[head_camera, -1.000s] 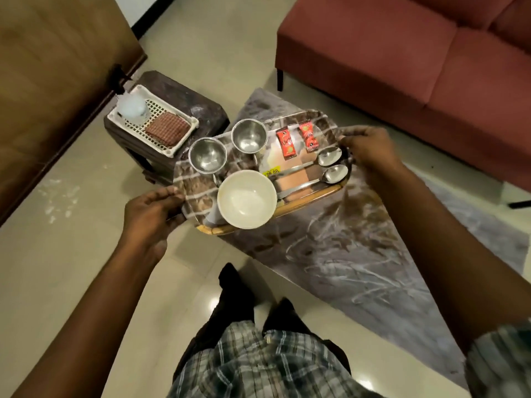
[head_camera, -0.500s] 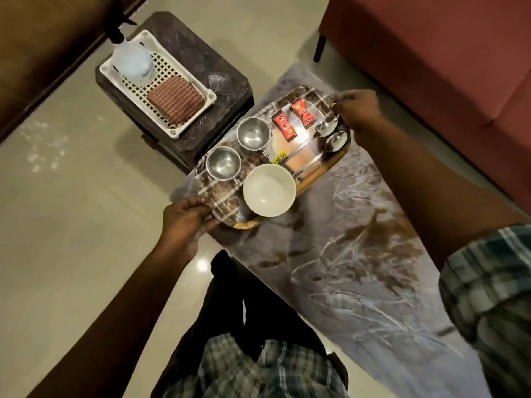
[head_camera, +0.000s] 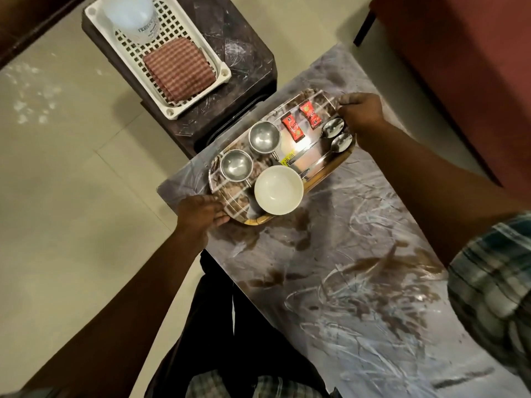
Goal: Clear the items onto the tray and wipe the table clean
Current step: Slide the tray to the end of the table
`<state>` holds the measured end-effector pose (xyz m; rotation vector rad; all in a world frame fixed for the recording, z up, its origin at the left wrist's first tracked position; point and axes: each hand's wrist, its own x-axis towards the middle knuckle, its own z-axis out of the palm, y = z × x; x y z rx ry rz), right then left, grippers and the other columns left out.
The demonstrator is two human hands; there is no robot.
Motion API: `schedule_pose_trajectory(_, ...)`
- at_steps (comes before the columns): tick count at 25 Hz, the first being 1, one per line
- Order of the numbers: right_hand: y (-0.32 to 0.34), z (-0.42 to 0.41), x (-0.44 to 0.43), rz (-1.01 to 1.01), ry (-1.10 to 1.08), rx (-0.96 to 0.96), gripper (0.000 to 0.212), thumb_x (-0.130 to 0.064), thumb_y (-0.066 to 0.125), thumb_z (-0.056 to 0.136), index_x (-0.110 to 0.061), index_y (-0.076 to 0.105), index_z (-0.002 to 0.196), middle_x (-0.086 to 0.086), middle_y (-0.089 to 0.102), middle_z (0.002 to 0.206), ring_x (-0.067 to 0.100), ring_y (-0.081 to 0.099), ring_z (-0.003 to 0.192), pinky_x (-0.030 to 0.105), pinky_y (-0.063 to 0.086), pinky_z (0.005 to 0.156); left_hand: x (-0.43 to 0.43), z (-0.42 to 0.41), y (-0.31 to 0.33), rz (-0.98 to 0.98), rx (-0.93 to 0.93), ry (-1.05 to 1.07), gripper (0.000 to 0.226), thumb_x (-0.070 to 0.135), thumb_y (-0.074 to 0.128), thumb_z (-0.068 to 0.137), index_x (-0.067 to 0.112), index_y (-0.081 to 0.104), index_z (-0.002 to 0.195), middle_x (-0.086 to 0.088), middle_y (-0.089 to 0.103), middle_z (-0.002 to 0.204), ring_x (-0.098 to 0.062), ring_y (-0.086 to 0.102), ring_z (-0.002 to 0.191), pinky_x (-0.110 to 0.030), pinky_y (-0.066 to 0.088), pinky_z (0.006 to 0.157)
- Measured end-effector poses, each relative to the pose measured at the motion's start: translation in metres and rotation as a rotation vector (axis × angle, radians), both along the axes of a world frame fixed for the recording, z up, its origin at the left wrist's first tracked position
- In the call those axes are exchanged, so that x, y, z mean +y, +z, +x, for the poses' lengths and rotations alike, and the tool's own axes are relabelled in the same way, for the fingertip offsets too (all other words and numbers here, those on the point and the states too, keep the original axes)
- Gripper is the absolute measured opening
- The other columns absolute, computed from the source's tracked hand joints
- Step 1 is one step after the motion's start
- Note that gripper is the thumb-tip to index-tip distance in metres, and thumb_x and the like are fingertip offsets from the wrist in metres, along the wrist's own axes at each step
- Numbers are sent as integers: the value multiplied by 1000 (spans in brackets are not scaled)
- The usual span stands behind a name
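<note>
A shiny oval tray (head_camera: 314, 165) is at the far corner of the marble-patterned table (head_camera: 359, 277). It carries a white bowl (head_camera: 278, 189), two steel cups (head_camera: 236, 165) (head_camera: 264, 137), two red sachets (head_camera: 293, 129) (head_camera: 311, 114) and two spoons (head_camera: 332, 128) (head_camera: 342, 142). My left hand (head_camera: 201, 212) grips the tray's near end. My right hand (head_camera: 360, 110) grips its far end. Brown smears mark the tabletop.
A dark stool (head_camera: 230, 81) stands beyond the table's corner, bearing a white plastic basket (head_camera: 161, 90) with a folded checked cloth (head_camera: 178, 68) and a clear bottle (head_camera: 132, 15). A red sofa (head_camera: 459, 67) runs along the right. Pale tiled floor lies to the left.
The tray, held in both hands, has come down toward the far corner of the table, and the view has tilted further downward and forward.
</note>
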<state>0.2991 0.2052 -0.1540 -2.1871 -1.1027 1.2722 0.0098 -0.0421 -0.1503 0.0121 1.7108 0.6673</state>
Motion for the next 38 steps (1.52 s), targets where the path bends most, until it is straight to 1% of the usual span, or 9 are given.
schedule_pose_trajectory(3,-13,-2,7,5,7,-2,32,9,68,89,-21,77,80,10,78,95,34,79,101,46,66,92,3,-2,-6,4,48,-72,12,-9,51,104,-2,60,107,-23,65,110,-25,68,84,-34,62,81)
schedule_pose_trajectory(6,-25,-4,9,7,24,-7,25,9,68,90,-5,82,105,18,79,109,33,78,103,47,65,94,3,-2,-10,9,11,-19,24,-8,46,106,4,60,90,-16,67,91,-24,67,82,-29,62,72)
schedule_pose_trajectory(8,-29,-4,9,1,44,-10,26,9,67,91,-2,81,109,19,79,110,33,79,103,48,65,94,3,-1,-16,-1,22,4,28,-7,46,107,7,59,86,-13,67,86,-26,67,81,-34,59,78)
schedule_pose_trajectory(20,-45,1,5,-33,98,-41,30,5,72,92,-5,80,119,16,79,118,30,78,108,45,64,98,5,1,-36,-53,96,4,11,-12,67,95,-2,66,91,-18,71,89,-24,72,76,-29,66,74)
schedule_pose_trajectory(26,-38,1,6,-43,185,-93,35,2,68,91,-13,81,120,11,80,117,30,78,105,47,65,93,5,-6,-37,-60,148,-27,17,-11,71,92,2,66,83,-28,70,98,-38,72,85,-46,64,88)
schedule_pose_trajectory(29,-17,-2,-3,-8,249,-187,38,-3,64,91,-17,80,123,7,79,122,29,77,108,43,65,93,3,-14,-19,-61,269,-92,14,0,79,87,-6,72,97,-24,73,90,-32,71,72,-45,65,80)
schedule_pose_trajectory(32,19,-12,-24,49,275,-197,38,-9,65,93,-12,76,130,8,77,130,29,75,111,43,62,98,6,-22,22,-7,378,-204,25,12,75,83,2,78,106,-24,80,101,-43,77,98,-56,62,96)
schedule_pose_trajectory(35,57,-40,-67,88,259,-36,34,-9,66,94,-13,76,126,14,78,124,19,73,85,34,58,77,10,-22,68,137,411,-259,16,10,71,88,6,79,102,-16,80,95,-35,77,91,-44,64,91)
schedule_pose_trajectory(38,99,-78,-120,120,209,109,32,-10,67,97,-10,75,128,12,76,129,17,71,93,44,59,90,10,-25,112,255,390,-276,13,10,73,91,8,80,102,-10,80,94,-23,74,85,-39,62,83)
